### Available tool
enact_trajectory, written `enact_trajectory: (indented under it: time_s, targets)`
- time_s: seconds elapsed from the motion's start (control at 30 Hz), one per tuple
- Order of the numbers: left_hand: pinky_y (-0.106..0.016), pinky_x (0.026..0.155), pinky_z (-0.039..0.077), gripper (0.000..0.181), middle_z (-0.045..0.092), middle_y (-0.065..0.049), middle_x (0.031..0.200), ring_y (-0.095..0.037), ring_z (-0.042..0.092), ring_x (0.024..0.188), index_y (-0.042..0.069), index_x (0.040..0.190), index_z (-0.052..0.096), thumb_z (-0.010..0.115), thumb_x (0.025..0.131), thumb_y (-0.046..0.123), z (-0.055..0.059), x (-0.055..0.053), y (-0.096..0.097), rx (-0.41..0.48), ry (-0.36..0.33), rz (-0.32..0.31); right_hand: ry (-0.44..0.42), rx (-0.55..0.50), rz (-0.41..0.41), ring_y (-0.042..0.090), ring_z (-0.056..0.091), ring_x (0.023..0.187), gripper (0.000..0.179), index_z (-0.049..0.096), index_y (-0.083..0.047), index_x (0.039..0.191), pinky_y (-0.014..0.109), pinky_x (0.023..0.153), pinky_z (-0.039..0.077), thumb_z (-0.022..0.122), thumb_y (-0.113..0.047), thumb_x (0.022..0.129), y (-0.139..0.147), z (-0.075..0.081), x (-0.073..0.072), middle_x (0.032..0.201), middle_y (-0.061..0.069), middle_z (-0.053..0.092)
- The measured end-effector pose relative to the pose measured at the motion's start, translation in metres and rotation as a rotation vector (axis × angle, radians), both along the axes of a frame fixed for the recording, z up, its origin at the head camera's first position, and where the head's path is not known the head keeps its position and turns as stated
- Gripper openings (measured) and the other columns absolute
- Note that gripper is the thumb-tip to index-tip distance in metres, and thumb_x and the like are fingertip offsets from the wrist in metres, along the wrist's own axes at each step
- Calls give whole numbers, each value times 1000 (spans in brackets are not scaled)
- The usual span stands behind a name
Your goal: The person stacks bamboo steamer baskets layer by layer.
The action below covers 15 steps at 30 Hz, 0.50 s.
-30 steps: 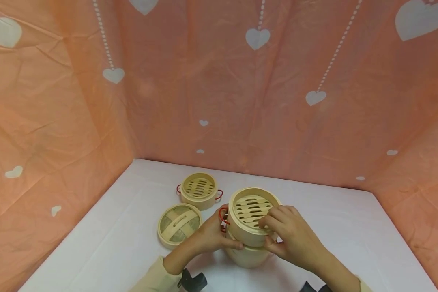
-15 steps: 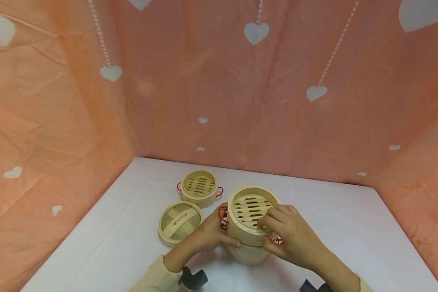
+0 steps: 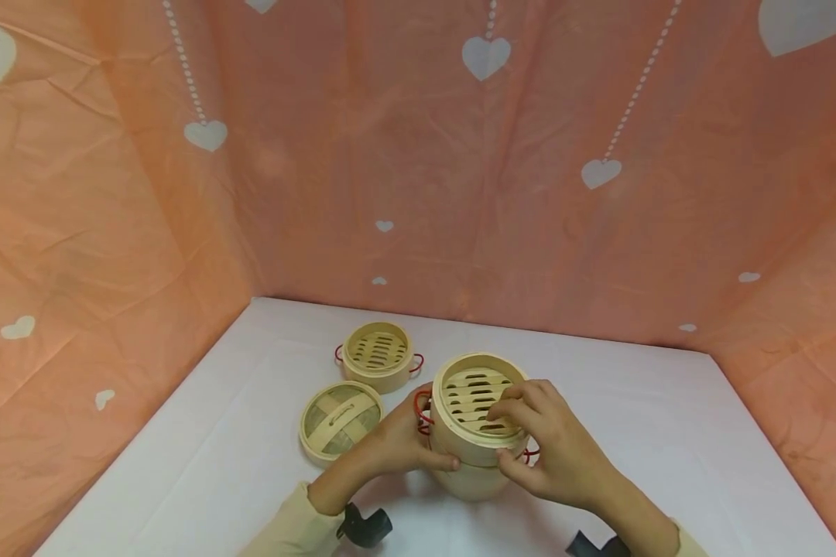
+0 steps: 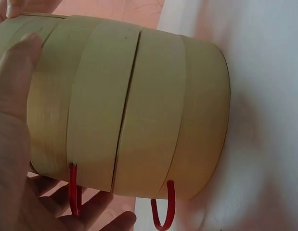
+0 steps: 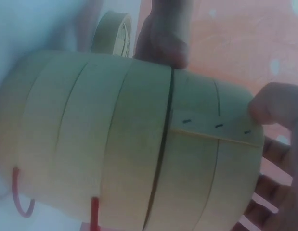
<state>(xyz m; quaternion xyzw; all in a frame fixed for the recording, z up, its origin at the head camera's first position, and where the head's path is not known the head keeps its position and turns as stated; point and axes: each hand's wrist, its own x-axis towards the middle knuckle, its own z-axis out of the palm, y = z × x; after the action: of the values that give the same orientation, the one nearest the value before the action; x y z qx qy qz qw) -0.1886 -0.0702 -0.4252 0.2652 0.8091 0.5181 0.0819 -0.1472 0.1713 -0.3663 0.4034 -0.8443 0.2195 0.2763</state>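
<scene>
A stack of round bamboo steamer baskets (image 3: 470,464) stands on the white table in front of me. Slats with slots form the floor of the top basket (image 3: 470,396). My left hand (image 3: 400,445) grips the stack's left side, its thumb across the front near a seam and its fingers behind, by the red handles (image 4: 169,207). At the right, my right hand (image 3: 557,445) pinches the top basket's wall, thumb outside and fingers over the rim. The right wrist view shows a dark seam line (image 5: 161,149) below this basket. The stack's far side is hidden.
A woven bamboo lid (image 3: 341,422) lies left of the stack, near my left forearm. Behind it stands another slatted steamer basket (image 3: 378,357) with red handles. An orange cloth (image 3: 460,193) with white hearts rises behind and beside the white table (image 3: 202,433).
The head view has shifted slightly. Both hands keep their hold on the stack. The top basket looks a little more in line with the one below, and a red handle at right shows more clearly.
</scene>
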Motion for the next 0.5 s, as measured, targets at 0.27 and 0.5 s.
enact_trajectory:
  time_s: [0.27,0.5]
  targets:
    - [-42,106,40,100,48,-10,142,-25,47,130,9,145,36,90,62,20,-4,-1,-4,33,-29,-2,-62,-19,-51,19,44,112,47,62,-21,107,39,92,40,78,-22,63,1,-5,2,115,0,55]
    - [-50,104,42,93,51,-7,137,-25,48,129,13,138,45,91,60,30,-2,-5,-17,-104,94,44,-198,-50,-132,24,36,125,80,47,-12,134,47,93,45,83,-28,63,5,-7,4,136,9,42]
